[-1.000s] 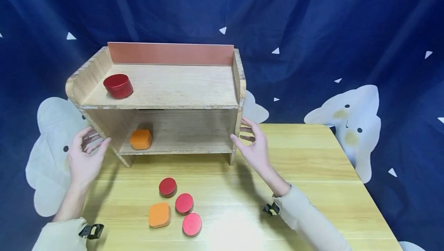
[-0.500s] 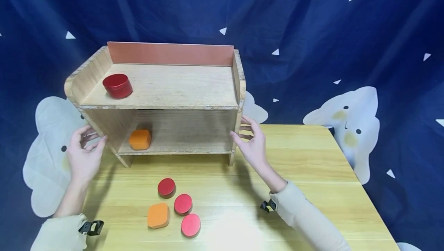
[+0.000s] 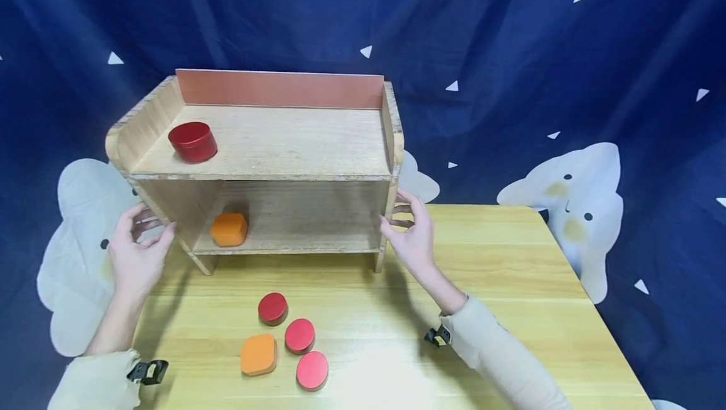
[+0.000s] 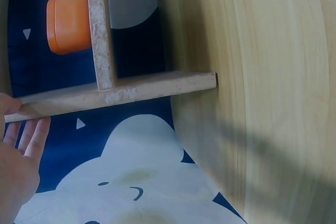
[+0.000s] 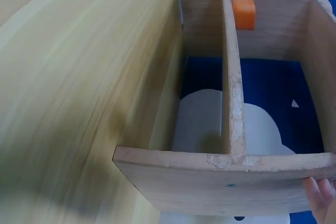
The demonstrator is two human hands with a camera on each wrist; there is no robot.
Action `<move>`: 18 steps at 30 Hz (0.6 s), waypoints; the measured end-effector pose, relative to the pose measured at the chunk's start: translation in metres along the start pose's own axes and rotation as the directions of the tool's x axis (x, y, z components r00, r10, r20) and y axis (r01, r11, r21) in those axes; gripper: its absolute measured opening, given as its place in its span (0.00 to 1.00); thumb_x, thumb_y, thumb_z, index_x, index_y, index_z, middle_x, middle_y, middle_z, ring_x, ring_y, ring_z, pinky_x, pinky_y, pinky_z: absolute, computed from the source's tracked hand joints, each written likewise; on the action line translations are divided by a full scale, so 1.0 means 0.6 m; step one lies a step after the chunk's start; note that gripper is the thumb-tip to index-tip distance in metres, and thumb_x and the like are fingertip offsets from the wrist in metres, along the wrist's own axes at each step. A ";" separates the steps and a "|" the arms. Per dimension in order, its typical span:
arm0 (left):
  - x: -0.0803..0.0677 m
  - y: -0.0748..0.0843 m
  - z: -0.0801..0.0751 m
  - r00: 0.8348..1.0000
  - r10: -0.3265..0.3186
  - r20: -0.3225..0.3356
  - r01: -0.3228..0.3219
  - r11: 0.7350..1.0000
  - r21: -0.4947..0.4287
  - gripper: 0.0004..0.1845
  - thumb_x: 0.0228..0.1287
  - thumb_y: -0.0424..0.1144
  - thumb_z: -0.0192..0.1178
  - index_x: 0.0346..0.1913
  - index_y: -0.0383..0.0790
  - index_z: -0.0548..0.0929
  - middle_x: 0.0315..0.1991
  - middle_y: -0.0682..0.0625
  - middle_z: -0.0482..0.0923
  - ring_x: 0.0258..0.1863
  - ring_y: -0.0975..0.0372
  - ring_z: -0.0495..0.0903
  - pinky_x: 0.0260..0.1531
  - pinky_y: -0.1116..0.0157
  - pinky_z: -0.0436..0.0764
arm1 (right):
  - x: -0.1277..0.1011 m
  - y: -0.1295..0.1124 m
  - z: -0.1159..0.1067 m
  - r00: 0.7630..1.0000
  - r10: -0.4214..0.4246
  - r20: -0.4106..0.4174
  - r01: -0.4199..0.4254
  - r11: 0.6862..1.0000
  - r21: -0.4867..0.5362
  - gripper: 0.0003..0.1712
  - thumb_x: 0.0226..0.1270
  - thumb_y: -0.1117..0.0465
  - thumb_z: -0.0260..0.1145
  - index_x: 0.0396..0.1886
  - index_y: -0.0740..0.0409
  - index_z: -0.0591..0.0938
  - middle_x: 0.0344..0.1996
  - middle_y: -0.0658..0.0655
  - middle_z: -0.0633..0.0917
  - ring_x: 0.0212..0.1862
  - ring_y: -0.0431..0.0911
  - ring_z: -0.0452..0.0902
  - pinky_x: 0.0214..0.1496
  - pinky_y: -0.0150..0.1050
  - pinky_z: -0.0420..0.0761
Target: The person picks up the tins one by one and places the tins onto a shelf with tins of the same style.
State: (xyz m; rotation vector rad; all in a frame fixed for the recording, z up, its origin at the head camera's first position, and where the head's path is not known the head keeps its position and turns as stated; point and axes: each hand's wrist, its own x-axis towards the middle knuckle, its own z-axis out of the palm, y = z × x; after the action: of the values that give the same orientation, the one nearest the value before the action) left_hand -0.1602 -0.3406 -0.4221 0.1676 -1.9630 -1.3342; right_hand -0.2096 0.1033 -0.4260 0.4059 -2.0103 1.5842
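a: progress? a red tin [image 3: 193, 141] sits on the top board of the shelf [image 3: 272, 145] at 9 o'clock, an orange block [image 3: 229, 229] on the lower board, also left. three red discs [image 3: 299, 335] and an orange pad [image 3: 259, 354] lie on the table [image 3: 510, 271] at 6 o'clock of the shelf, not shelved.

b: hands?

a: left hand [image 3: 136, 252] on the shelf's left wall, thumb in front, fingers loosely curved at the edge. right hand [image 3: 411, 237] on the right wall, thumb and fingers curled round its front edge. shelf stands at the table's 12 o'clock end.
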 end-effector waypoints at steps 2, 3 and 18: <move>-0.001 0.002 0.002 1.000 0.003 0.002 -0.003 1.000 0.005 0.29 0.59 0.17 0.64 0.64 0.37 0.80 0.45 0.72 0.80 0.42 0.78 0.82 0.40 0.88 0.83 | 0.000 0.002 -0.002 1.000 -0.007 -0.005 0.007 1.000 -0.003 0.34 0.55 0.78 0.74 0.64 0.61 0.82 0.52 0.65 0.85 0.44 0.54 0.85 0.39 0.36 0.94; -0.001 0.002 0.002 1.000 0.004 0.001 -0.004 1.000 0.008 0.29 0.59 0.17 0.65 0.64 0.37 0.81 0.45 0.72 0.80 0.42 0.78 0.82 0.40 0.88 0.83 | 0.000 0.001 -0.003 1.000 -0.010 -0.005 0.010 1.000 -0.006 0.34 0.54 0.78 0.74 0.64 0.61 0.82 0.52 0.65 0.85 0.44 0.54 0.85 0.39 0.37 0.94; 0.000 0.003 0.001 1.000 0.011 0.006 -0.011 0.999 0.034 0.29 0.60 0.17 0.65 0.65 0.34 0.80 0.44 0.73 0.79 0.42 0.79 0.81 0.39 0.88 0.82 | 0.000 -0.010 -0.005 1.000 -0.005 0.009 0.006 1.000 -0.025 0.32 0.54 0.76 0.73 0.62 0.62 0.82 0.51 0.65 0.85 0.44 0.56 0.86 0.37 0.40 0.94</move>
State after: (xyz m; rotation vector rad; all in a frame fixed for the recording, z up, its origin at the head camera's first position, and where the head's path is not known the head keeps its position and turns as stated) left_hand -0.1599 -0.3394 -0.4209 0.1692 -1.9895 -1.2960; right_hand -0.2059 0.1044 -0.4206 0.4092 -2.0318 1.5551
